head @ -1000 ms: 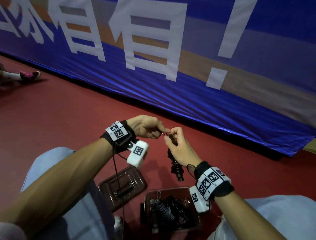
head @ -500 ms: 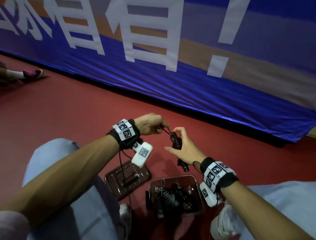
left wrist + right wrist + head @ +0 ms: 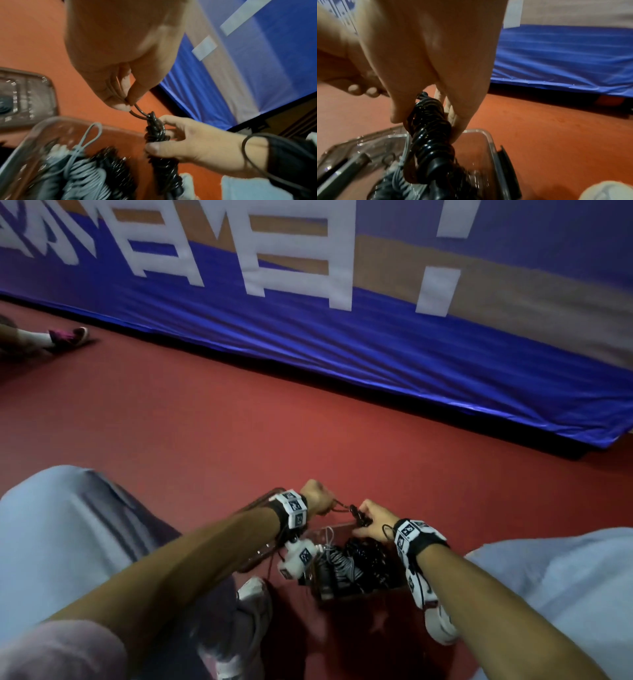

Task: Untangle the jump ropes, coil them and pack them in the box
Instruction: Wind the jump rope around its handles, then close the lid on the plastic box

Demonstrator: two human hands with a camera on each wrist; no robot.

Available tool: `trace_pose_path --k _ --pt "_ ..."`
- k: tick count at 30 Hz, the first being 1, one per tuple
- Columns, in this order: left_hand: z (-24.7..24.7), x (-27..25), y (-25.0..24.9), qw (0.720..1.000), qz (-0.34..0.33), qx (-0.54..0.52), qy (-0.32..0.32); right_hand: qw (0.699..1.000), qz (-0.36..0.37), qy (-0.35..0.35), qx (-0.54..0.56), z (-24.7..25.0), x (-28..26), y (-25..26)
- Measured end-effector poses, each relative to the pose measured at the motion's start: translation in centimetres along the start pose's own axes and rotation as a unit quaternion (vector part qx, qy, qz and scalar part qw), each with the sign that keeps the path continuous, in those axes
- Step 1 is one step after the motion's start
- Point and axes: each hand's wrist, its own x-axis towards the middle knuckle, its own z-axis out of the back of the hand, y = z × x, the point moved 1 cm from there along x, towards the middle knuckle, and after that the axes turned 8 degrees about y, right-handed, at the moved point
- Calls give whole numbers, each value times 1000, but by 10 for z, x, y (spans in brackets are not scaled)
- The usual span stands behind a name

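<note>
A coiled black jump rope bundle [image 3: 157,133] [image 3: 429,129] hangs upright over the clear plastic box [image 3: 320,534] [image 3: 489,138] on the red floor. My right hand [image 3: 371,522] [image 3: 173,142] grips the bundle's upper part between thumb and fingers. My left hand [image 3: 318,498] [image 3: 127,104] pinches a small loop of the same black rope [image 3: 139,112] sticking out of the bundle's top. Inside the box lie a coiled grey rope [image 3: 82,174] [image 3: 337,565] and another coiled black rope [image 3: 113,162] [image 3: 371,563]. The bundle's lower end with black handles [image 3: 436,167] dips into the box.
The box's clear lid [image 3: 22,94] [image 3: 260,553] lies on the floor to the left of the box. A blue banner [image 3: 376,344] runs along the floor behind. My knees flank the box, with white shoes [image 3: 442,621] close by. Another person's foot [image 3: 65,337] shows far left.
Both hands have dropped with the black bundle from mid-air down to the box, so its lower end now dips inside. The head camera has tilted and moved closer.
</note>
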Motion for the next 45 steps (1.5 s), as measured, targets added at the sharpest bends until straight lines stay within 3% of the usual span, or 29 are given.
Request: trace_pose_path --k 2,6,11,16,19,22,25,28,33,37,40,42,45 --pt "-23 9 28 999 20 34 23 999 -35 13 -14 -19 9 -23" --pt "-53 23 63 985 -1 136 107 996 -88 -2 -29 -48 34 -68" --pt "-58 39 91 952 -37 286 102 991 -126 -51 -23 -82 56 -85" --pt "-67 57 122 914 -113 384 64 988 -96 -105 65 -103 69 -87" --pt "-88 61 129 874 -84 476 58 986 -82 -128 65 -110 64 -93" --pt "-100 65 133 840 -96 529 68 983 -72 -154 67 -106 61 -97" --pt "-99 77 128 800 -97 586 79 983 -4 -184 -7 -100 58 -96" --pt "-100 87 130 772 -94 624 83 983 21 -130 -128 -105 61 -90" --pt "-107 88 145 772 -91 624 76 986 -39 -97 -133 -101 71 -83" --pt "-89 77 138 832 -170 525 46 980 -20 -105 -167 -101 71 -74" --pt "-51 64 135 893 -231 386 -3 962 -6 -228 -148 -103 71 -62" --pt "-25 62 140 928 -194 310 -68 944 30 -313 -101 -101 76 -47" --pt "10 66 160 972 -61 195 -114 947 61 -314 -21 -97 97 -6"
